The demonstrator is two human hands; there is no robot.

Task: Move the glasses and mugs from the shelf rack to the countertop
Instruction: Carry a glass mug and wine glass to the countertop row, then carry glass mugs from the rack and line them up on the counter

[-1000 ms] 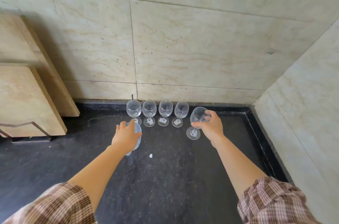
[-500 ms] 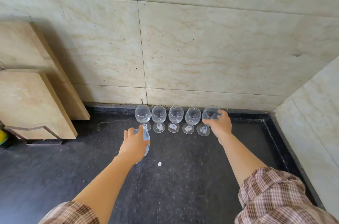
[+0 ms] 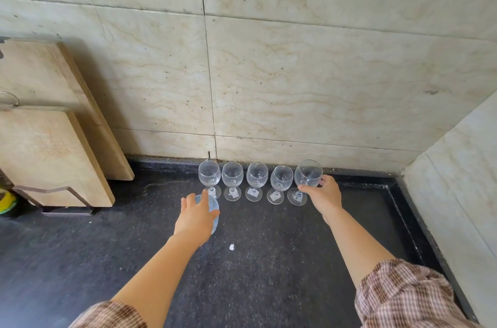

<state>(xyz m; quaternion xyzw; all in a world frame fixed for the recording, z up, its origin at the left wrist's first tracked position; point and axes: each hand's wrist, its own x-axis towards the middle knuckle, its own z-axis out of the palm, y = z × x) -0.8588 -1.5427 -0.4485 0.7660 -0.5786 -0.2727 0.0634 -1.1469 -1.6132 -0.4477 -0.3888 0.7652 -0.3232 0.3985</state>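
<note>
Clear stemmed wine glass [image 3: 308,176] upright, right hand [image 3: 324,196] gripping bowl.

Brown-white checked sleeves [image 3: 398,298], rolled above forearms.

Five wine glasses [image 3: 255,182] stand in a row along the countertop's [image 3: 269,274] back wall [image 3: 295,85], cutting boards [image 3: 48,155] apparently leaning left.

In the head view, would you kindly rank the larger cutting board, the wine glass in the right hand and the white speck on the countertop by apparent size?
1. Larger cutting board, leaning on the wall.
2. Wine glass held by the right hand.
3. White speck on the countertop, though it lies nearer the camera.
</note>
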